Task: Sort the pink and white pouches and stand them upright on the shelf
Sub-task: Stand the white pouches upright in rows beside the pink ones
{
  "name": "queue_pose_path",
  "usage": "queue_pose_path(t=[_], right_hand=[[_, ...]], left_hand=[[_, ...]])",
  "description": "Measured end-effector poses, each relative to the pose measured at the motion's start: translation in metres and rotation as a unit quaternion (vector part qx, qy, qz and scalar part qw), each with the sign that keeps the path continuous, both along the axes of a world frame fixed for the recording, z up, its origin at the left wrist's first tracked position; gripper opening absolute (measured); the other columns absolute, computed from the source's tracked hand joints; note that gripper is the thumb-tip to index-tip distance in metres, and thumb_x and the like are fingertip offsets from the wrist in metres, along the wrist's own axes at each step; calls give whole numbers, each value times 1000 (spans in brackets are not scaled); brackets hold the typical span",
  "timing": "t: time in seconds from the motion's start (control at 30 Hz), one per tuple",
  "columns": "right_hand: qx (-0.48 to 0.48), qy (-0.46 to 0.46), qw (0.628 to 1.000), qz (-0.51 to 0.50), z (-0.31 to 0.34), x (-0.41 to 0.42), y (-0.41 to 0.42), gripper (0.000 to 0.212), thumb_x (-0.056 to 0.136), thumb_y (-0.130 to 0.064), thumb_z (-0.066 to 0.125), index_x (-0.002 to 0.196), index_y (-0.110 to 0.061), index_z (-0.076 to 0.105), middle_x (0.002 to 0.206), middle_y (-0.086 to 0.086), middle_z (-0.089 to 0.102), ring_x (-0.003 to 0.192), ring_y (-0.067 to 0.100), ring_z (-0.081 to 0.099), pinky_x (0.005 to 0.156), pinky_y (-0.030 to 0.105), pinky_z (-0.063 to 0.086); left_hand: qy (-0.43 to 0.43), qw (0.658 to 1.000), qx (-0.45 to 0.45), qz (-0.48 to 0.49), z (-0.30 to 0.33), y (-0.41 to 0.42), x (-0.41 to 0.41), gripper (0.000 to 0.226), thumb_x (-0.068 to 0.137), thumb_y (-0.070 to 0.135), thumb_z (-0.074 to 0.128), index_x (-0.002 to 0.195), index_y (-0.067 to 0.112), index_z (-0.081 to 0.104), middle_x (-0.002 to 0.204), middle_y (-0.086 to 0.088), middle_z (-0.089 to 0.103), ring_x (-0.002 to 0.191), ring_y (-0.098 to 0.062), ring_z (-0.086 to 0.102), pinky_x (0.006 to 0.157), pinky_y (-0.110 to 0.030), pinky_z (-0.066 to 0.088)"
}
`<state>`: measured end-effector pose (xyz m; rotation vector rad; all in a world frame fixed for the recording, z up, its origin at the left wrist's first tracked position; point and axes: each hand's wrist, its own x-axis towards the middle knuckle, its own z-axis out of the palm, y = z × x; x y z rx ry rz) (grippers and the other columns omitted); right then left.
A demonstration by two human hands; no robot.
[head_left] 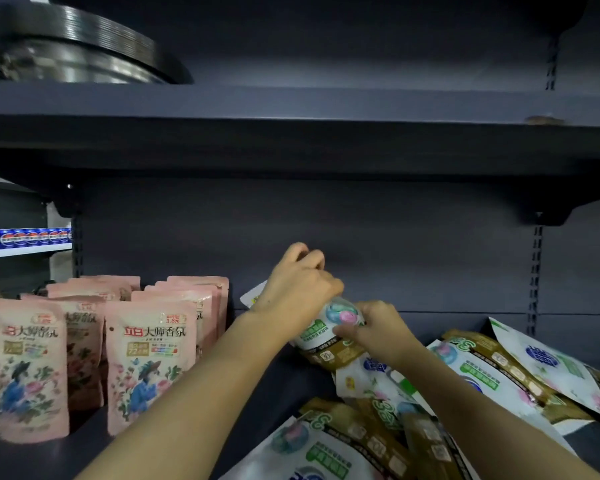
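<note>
Nearest the camera: heap of white pouches (482, 386) with gold bands, lying flat and overlapping on the right half of the shelf (257, 386), long axes every which way. None of these stands.

Mid-depth, left: pink pouches (146, 362) stand upright in rows, floral print facing front, tops level. Sorted side appears done or nearly so.

Centre, just behind the heap: both hands close together on one white pouch (329, 327). Left hand (300, 289) grips its upper part from above, fingers curled over the top edge. Right hand (378, 330) pinches the lower front, near the gold band. Pouch is tilted, long axis leaning up and toward the back left, base down at the heap's edge. It sits right of the pink rows, with a bare strip of shelf between.

Judgement: the pouch must rotate to vertical and settle in that strip; left hand steers the top.

Farthest: dark back panel (395, 254); stacked metal pans (77, 53) on the shelf above.
</note>
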<state>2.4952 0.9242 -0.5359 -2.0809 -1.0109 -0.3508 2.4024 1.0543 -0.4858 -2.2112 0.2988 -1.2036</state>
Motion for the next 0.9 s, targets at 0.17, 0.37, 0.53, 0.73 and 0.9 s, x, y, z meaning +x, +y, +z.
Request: queue_pose_path(t=[0.17, 0.37, 0.53, 0.73, 0.9], right_hand=[[260, 227, 936, 70, -15, 7, -5, 11, 85, -8, 65, 94, -7, 71, 87, 9, 76, 80, 25, 72, 76, 41, 59], [348, 339, 863, 141, -16, 13, 1, 14, 86, -4, 62, 99, -4, 66, 88, 12, 76, 76, 26, 72, 73, 39, 59], [269, 283, 910, 142, -25, 20, 20, 26, 96, -20, 50, 118, -10, 60, 109, 5, 72, 99, 19, 69, 87, 35, 56], [174, 299, 936, 59, -44, 37, 84, 46, 90, -18, 49, 126, -24, 21, 133, 9, 45, 118, 23, 51, 99, 43, 48], [185, 329, 926, 14, -70, 46, 103, 56, 91, -13, 50, 138, -20, 20, 135, 11, 44, 121, 27, 48, 105, 46, 42]], left_hand=[[-50, 891, -452, 5, -23, -5, -9, 88, 75, 39, 72, 145, 27, 19, 155, -2, 15, 141, -21, 14, 113, -37, 15], [86, 589, -790, -149, -67, 9, 7, 88, 73, 27, 77, 143, 14, 25, 144, -7, 42, 129, -22, 45, 105, -35, 38], [74, 653, -740, -142, -84, 21, 19, 32, 83, 20, 68, 109, 12, 51, 110, 0, 63, 95, -15, 60, 79, -26, 47], [-39, 701, -707, -78, -94, 50, 40, 44, 80, 17, 70, 117, 4, 50, 113, -13, 52, 105, -26, 55, 89, -35, 46], [-53, 676, -730, -88, -111, 64, 44, 47, 75, 13, 75, 115, 4, 52, 106, -11, 63, 97, -23, 60, 80, -28, 44]])
